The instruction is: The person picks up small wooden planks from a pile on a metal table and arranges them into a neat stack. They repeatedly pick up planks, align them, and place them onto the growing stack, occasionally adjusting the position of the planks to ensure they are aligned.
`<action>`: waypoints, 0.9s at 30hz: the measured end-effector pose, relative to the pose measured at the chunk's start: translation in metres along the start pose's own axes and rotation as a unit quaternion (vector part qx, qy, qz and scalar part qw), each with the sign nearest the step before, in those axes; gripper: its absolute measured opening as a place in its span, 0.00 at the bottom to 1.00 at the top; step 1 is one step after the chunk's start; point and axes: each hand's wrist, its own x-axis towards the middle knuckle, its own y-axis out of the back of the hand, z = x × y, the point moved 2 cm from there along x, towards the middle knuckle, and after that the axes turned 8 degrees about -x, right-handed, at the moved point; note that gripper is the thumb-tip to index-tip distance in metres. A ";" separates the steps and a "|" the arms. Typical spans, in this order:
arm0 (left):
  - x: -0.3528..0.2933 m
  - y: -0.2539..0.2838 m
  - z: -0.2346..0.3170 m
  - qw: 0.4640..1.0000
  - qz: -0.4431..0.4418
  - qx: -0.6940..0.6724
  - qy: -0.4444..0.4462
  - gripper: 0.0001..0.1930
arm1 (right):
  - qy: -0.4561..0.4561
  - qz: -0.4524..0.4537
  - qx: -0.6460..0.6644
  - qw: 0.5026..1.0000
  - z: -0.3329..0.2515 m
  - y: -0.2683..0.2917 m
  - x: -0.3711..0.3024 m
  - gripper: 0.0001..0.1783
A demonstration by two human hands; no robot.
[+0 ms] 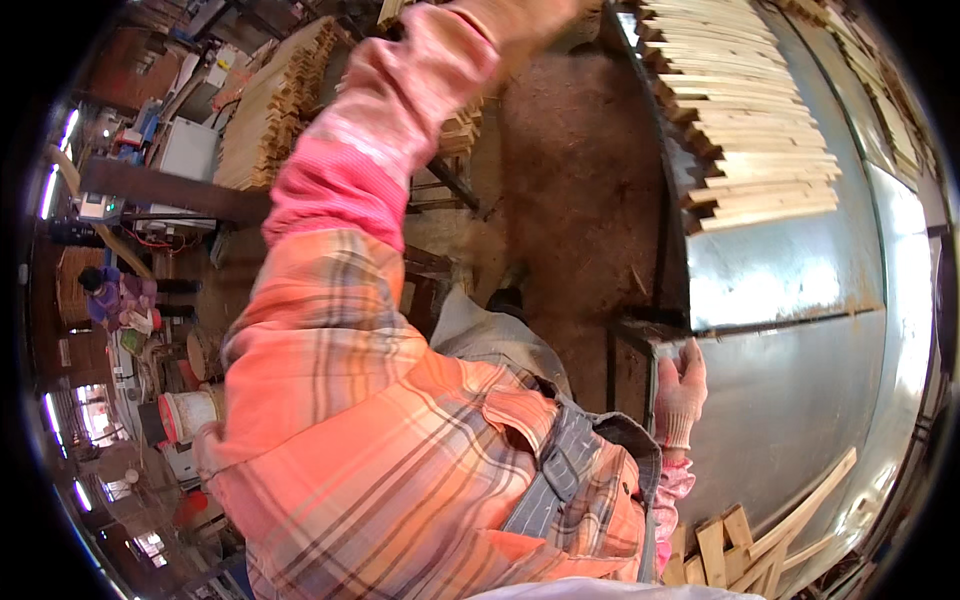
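The pale-gloved right hand [682, 395] sits, fingers slightly parted, at the grey sheet-metal tabletop's [780, 400] edge; pale wooden slats [760, 130] lie beyond them, brown floor [575, 200] leftward. Blurred left hand [520, 25]: cannot tell its fingers' state.

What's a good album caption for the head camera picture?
Right hand at the edge of a metal table, wooden strips lined up beyond.
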 end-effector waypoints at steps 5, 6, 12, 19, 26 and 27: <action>0.020 0.001 -0.271 0.969 -0.089 0.230 0.008 0.14 | -0.078 -0.038 0.053 0.995 -0.010 -0.067 0.044 0.32; 0.002 -0.005 -0.317 0.959 -0.130 0.235 0.094 0.13 | -0.090 -0.050 0.066 0.993 -0.012 -0.079 0.050 0.32; -0.113 -0.049 -0.537 0.891 -0.226 0.251 0.304 0.16 | -0.095 -0.127 -0.050 0.986 -0.105 -0.125 0.101 0.32; -0.123 -0.093 -0.621 0.869 -0.414 0.110 0.248 0.22 | -0.116 -0.125 -0.141 0.975 -0.168 -0.153 0.136 0.32; -0.050 -0.088 -0.652 0.863 -0.406 0.099 0.283 0.25 | -0.162 -0.166 -0.204 0.951 -0.170 -0.107 0.146 0.31; -0.019 -0.078 -0.641 0.871 -0.386 0.098 0.287 0.25 | -0.189 -0.145 -0.194 0.952 -0.157 -0.090 0.129 0.32</action>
